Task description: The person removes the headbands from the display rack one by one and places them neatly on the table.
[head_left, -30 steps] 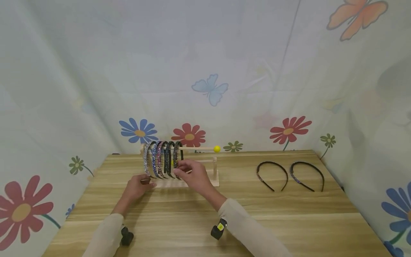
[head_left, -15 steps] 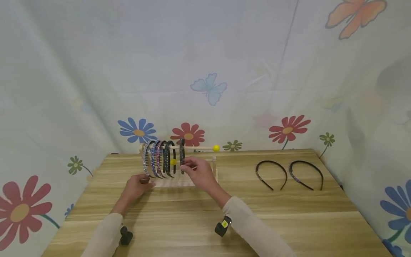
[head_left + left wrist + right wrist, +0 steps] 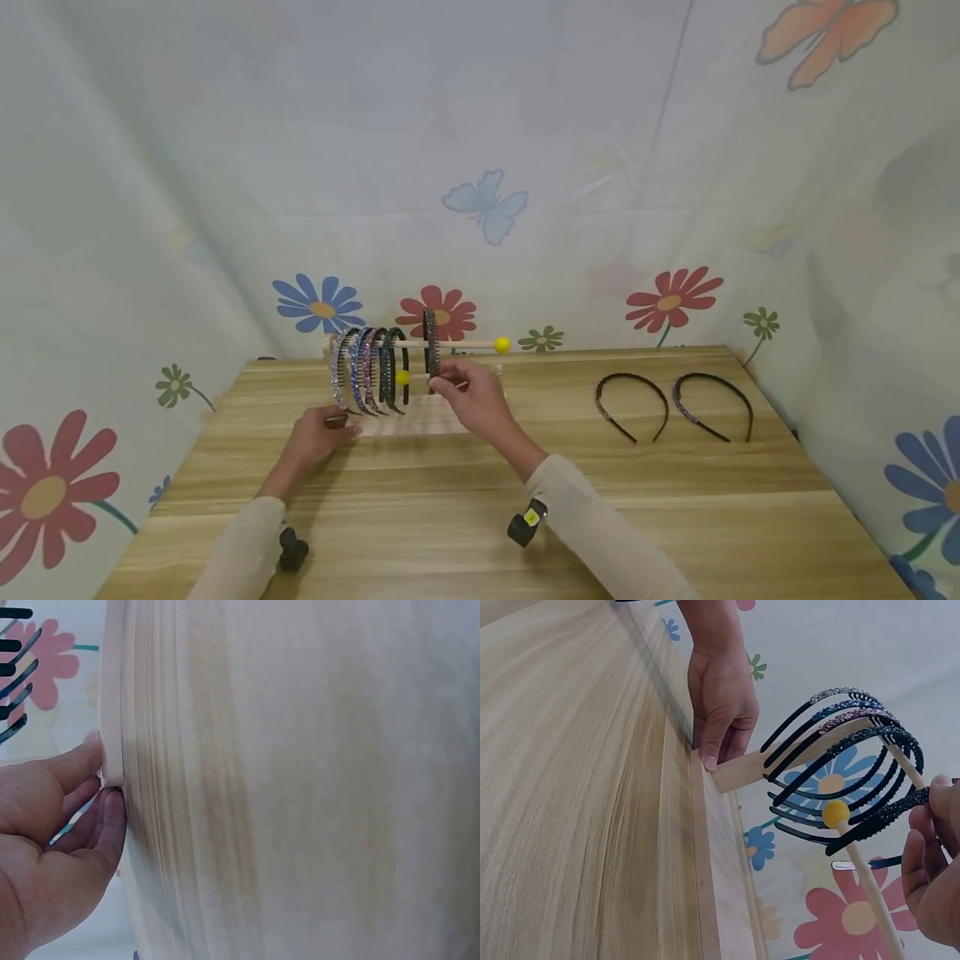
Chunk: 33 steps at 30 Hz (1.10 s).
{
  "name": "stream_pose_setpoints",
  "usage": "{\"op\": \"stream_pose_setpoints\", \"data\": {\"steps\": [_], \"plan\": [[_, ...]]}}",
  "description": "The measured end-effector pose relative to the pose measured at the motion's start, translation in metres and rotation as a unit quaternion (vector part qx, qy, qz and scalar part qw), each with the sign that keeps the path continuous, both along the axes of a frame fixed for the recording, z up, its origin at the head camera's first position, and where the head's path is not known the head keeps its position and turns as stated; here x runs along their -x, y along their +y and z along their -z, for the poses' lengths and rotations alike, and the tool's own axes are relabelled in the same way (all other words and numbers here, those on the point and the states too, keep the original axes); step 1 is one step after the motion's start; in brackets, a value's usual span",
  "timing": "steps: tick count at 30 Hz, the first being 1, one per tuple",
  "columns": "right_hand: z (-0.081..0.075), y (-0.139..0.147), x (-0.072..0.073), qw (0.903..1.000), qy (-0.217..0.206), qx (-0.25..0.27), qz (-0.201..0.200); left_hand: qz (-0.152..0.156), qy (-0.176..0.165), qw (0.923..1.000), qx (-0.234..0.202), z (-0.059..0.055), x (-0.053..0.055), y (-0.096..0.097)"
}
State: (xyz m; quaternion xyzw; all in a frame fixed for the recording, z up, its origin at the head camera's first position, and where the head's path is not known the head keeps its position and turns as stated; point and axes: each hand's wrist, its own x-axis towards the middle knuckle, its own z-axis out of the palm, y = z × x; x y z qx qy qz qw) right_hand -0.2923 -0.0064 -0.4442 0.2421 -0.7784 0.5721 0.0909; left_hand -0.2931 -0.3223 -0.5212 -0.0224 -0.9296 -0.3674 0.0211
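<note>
At the left end of the wooden stand [image 3: 412,424], the person's left hand [image 3: 312,437] pinches the corner of the base, with the thumb on its top. Just above and to the right of this hand, on the left part of the stand's upper rod [image 3: 472,344], hang in one row a silver headband [image 3: 337,373], a blue headband [image 3: 356,375], a pink headband [image 3: 367,371] and some dark headbands [image 3: 387,379].

Near the middle of the stand is the black beaded headband [image 3: 432,342]. Its long axis is nearly upright, across the rod; whether the rod passes inside its loop, one cannot tell. The right hand [image 3: 478,402] is the nearer one: it reaches from the lower right, fingertips toward the left, and pinches the lower part of this headband.

Well to the right of the stand, a reddish-studded headband [image 3: 602,405] and a blue-studded headband [image 3: 683,407] lie on the worktop [image 3: 420,517].
</note>
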Motion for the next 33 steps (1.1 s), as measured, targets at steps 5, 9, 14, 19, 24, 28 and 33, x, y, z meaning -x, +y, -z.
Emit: {"op": "stream_pose_setpoints", "data": {"steps": [5, 9, 14, 19, 24, 28, 33], "plan": [[-0.004, 0.003, 0.0, 1.0, 0.007, -0.001, -0.001, 0.001, -0.003, 1.0, 0.003, -0.001, 0.001, 0.0], [-0.007, 0.006, -0.001, 1.0, 0.004, 0.002, 0.002, 0.001, -0.008, 1.0, 0.001, 0.001, 0.002, -0.001], [-0.011, 0.009, -0.001, 0.9999, 0.011, 0.007, 0.004, 0.005, -0.004, 1.0, 0.0, 0.001, 0.003, -0.002], [-0.017, 0.013, -0.004, 0.9994, 0.028, 0.018, 0.0, 0.004, -0.002, 1.0, 0.004, 0.0, 0.002, -0.001], [-0.025, 0.018, -0.008, 0.9993, 0.032, 0.02, 0.005, 0.001, -0.004, 1.0, 0.005, 0.0, 0.001, 0.0], [-0.031, 0.022, -0.011, 0.9992, 0.033, 0.017, 0.014, 0.001, -0.006, 1.0, 0.003, 0.0, 0.002, 0.0], [-0.036, 0.03, -0.014, 0.9989, 0.042, 0.016, 0.016, 0.004, -0.006, 1.0, 0.002, 0.0, 0.002, 0.0]]}}
